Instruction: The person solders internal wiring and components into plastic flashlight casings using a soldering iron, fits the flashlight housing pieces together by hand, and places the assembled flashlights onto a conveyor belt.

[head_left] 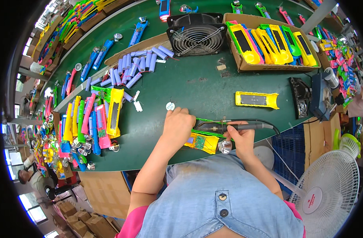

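My right hand [242,139] is closed around the grip of a black soldering iron [245,126], whose tip end points left. With its fingers bent and closed, my left hand [179,126] has its fingertips at the edge of a small round white board [170,106]. Between my hands lies a green plastic lamp casing with a dark panel [207,126]. Closer to me is a yellow casing [207,144] with a green circuit board and thin wires, next to a shiny reflector cup [225,146]. The iron's tip is hard to make out.
Colourful casings [86,119] and purple battery cells [132,67] are heaped on the left. A black fan [197,37] and a carton of casings [274,67] stand behind. At right are a yellow casing [257,99], a blue-grey device [322,95] and a white fan [328,194].
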Motion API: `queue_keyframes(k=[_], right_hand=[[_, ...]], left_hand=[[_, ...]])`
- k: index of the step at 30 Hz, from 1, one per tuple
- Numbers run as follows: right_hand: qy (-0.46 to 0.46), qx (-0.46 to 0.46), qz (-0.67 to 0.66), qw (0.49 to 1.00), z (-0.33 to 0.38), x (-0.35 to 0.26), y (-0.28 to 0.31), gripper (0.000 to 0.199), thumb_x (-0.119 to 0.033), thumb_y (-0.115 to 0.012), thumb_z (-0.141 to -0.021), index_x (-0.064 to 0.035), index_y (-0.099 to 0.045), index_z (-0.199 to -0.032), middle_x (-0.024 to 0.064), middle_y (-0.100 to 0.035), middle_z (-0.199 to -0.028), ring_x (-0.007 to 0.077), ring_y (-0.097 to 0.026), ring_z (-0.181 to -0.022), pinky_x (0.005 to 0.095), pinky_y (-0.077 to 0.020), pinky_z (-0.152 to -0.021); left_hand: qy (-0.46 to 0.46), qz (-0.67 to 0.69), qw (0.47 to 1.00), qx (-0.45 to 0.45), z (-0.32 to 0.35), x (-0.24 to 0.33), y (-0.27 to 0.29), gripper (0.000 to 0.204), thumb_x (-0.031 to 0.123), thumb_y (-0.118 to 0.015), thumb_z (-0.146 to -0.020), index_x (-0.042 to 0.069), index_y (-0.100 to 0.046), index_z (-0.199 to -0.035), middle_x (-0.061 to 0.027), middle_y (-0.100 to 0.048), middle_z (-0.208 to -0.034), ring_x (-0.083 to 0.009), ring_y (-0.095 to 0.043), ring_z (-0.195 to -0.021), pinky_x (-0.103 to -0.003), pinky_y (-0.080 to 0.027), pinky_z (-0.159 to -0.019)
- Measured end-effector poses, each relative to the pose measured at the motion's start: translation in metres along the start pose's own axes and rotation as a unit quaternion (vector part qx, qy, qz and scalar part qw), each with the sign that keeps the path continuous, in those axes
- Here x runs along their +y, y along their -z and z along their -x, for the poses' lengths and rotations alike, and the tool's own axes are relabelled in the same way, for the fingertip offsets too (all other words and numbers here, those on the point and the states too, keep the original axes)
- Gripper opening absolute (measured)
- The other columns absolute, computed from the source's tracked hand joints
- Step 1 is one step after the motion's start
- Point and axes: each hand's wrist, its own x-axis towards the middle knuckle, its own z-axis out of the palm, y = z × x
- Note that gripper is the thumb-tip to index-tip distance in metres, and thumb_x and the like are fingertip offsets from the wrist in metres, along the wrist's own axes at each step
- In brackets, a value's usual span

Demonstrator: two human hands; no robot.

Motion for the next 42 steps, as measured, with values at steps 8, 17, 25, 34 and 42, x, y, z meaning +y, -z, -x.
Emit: queue_keyframes(k=[8,17,25,34,42], right_hand=[[-0.009,-0.008,0.036,0.999,0.002,-0.001,-0.006,0.012,-0.002,-0.058,-0.08,0.0019,-0.054,-0.09,0.0069,-0.059,-0.071,0.009,-0.059,-0.06,0.0179,-0.043,-0.04],[-0.019,0.005,0.039,0.999,0.003,-0.001,-0.006,0.012,-0.001,-0.058,-0.079,0.0036,-0.054,-0.089,0.01,-0.06,-0.075,0.0112,-0.059,-0.059,0.0188,-0.0446,-0.046],[0.011,-0.017,0.024,0.999,0.006,0.002,0.003,0.016,-0.003,-0.059,-0.08,0.0037,-0.053,-0.093,0.0108,-0.061,-0.076,0.0123,-0.061,-0.062,0.0196,-0.0467,-0.046],[0.225,-0.002,0.154,0.962,0.02,-0.006,0.022,0.021,0.001,-0.057,-0.079,0.003,-0.05,-0.099,0.0137,-0.062,-0.083,0.018,-0.063,-0.07,0.0293,-0.0511,-0.064],[0.323,-0.049,0.414,0.85,0.01,-0.019,0.039,0.04,-0.011,-0.067,-0.07,-0.0048,-0.047,-0.104,0.0067,-0.062,-0.094,0.0251,-0.051,-0.105,0.0497,-0.0239,-0.1]], left_hand=[[0.004,-0.026,1.0,0.01,0.0,0.001,-0.004,0.006,0.01,-0.056,-0.064,0.008,-0.061,-0.06,-0.0079,-0.053,-0.068,-0.0238,-0.052,-0.074,-0.035,-0.04,-0.067],[0.009,-0.039,0.999,0.004,-0.002,0.005,0.0,0.007,0.007,-0.057,-0.062,0.008,-0.063,-0.061,-0.0094,-0.055,-0.069,-0.0245,-0.053,-0.074,-0.035,-0.042,-0.065],[0.004,-0.044,0.999,-0.005,-0.004,0.004,-0.001,0.006,0.006,-0.058,-0.059,0.006,-0.063,-0.061,-0.0098,-0.055,-0.068,-0.0247,-0.054,-0.073,-0.036,-0.043,-0.063],[0.005,-0.056,0.998,0.013,-0.005,0.002,-0.005,0.007,0.006,-0.057,-0.059,0.008,-0.063,-0.058,-0.009,-0.055,-0.065,-0.0249,-0.054,-0.071,-0.035,-0.043,-0.063],[0.009,-0.059,0.998,-0.021,-0.007,0.005,0.0,0.006,0.005,-0.057,-0.06,0.005,-0.062,-0.063,-0.0096,-0.057,-0.07,-0.0232,-0.055,-0.075,-0.035,-0.043,-0.065]])
